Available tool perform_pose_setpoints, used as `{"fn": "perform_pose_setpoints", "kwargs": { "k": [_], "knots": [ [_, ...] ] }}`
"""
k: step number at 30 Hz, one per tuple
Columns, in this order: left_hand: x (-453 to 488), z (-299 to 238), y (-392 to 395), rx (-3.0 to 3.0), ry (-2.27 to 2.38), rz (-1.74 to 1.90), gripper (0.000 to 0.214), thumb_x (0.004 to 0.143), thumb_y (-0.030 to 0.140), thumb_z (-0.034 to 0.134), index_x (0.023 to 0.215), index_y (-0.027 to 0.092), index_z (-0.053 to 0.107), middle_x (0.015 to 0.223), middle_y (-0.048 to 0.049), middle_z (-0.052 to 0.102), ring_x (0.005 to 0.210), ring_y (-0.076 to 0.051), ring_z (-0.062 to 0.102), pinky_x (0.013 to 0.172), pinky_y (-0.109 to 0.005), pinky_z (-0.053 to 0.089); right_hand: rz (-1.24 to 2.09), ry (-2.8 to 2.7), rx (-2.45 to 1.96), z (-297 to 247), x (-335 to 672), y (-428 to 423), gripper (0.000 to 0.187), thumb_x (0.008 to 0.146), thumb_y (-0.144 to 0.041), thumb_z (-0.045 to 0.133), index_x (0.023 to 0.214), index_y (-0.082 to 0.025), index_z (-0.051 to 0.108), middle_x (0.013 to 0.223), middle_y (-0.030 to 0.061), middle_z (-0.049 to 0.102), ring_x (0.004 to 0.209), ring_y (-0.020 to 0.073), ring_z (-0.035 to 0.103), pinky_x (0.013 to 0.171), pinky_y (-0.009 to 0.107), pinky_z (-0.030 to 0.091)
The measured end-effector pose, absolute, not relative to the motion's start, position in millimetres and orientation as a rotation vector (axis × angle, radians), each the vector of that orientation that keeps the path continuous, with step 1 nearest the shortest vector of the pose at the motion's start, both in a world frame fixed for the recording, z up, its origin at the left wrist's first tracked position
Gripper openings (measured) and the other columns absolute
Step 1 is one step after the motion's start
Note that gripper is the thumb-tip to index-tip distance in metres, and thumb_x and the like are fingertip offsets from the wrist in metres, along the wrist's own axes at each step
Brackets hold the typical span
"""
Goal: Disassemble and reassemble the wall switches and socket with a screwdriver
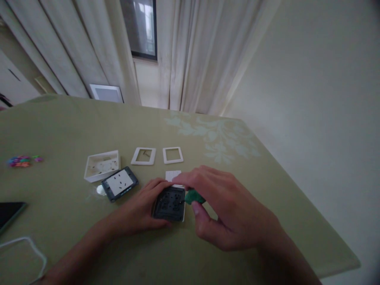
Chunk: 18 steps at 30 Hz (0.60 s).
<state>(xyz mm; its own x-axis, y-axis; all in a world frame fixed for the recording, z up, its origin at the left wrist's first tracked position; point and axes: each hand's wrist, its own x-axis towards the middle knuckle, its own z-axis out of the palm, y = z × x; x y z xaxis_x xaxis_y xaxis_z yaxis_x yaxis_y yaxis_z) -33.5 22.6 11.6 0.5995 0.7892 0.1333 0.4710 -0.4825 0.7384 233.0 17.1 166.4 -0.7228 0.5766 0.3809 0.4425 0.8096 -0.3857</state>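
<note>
My left hand (151,208) is closed around a square wall-socket module (170,204). The module's black back faces up, and a thin white edge shows along its right side. My right hand (228,209) pinches a green-handled screwdriver (194,196) between thumb and fingers. The screwdriver lies low and its thin shaft points left to the module's right part; whether the tip touches a screw is too small to tell. Just behind my hands lies a white plate (173,175), partly hidden by my right fingers. Left of my left hand, a second socket module (120,183) shows its white slotted face in a dark frame.
An open white box (102,166) stands behind the second module. Two white cover frames (143,162) (173,161) lie farther back, with small screws inside the left one. Colourful small pieces (22,161), a dark device (10,213) and a white cable (37,249) are at left.
</note>
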Motion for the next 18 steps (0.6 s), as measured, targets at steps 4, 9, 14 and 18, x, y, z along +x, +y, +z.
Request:
{"fn": "perform_pose_setpoints", "kwargs": {
  "k": [4, 9, 14, 18],
  "knots": [
    [-35, 14, 23, 2.153, 0.963, 0.615, 0.094, 0.078, 0.029, 0.092, 0.159, 0.033, 0.044, 0.155, -0.0108, 0.054, 0.145, -0.037, 0.055, 0.123, -0.055, 0.049, 0.113, -2.446, -1.027, 166, 235, 19, 0.024, 0.110, -0.042, 0.059, 0.104, -0.019, 0.064, 0.081, 0.0008, 0.072, 0.067, 0.0151, 0.062, 0.064, 0.028, 0.043],
    [-26, 16, 19, 2.156, 0.946, 0.632, 0.093, 0.074, 0.030, 0.095, 0.156, 0.035, 0.050, 0.151, -0.0100, 0.058, 0.142, -0.036, 0.057, 0.119, -0.057, 0.052, -0.009, -2.237, -0.950, 164, 235, 17, 0.023, 0.109, -0.035, 0.062, 0.090, -0.021, 0.061, 0.069, -0.0035, 0.065, 0.054, 0.0091, 0.050, 0.057, 0.025, 0.038],
    [-9, 19, 11, 2.172, 0.967, 0.680, 0.088, 0.076, 0.039, 0.095, 0.153, 0.034, 0.054, 0.142, -0.0079, 0.063, 0.132, -0.036, 0.062, 0.112, -0.057, 0.057, -0.035, -2.280, -0.860, 152, 220, 17, 0.026, 0.109, -0.032, 0.059, 0.085, -0.021, 0.060, 0.069, -0.0026, 0.066, 0.058, 0.0107, 0.053, 0.059, 0.026, 0.040],
    [-7, 16, 11, 2.179, 0.957, 0.685, 0.086, 0.075, 0.042, 0.097, 0.151, 0.033, 0.057, 0.141, -0.0091, 0.064, 0.129, -0.037, 0.062, 0.110, -0.057, 0.057, 0.004, -2.316, -0.868, 144, 214, 22, 0.026, 0.110, -0.032, 0.058, 0.087, -0.020, 0.062, 0.071, -0.0024, 0.066, 0.059, 0.0107, 0.053, 0.060, 0.026, 0.040]
  ]
}}
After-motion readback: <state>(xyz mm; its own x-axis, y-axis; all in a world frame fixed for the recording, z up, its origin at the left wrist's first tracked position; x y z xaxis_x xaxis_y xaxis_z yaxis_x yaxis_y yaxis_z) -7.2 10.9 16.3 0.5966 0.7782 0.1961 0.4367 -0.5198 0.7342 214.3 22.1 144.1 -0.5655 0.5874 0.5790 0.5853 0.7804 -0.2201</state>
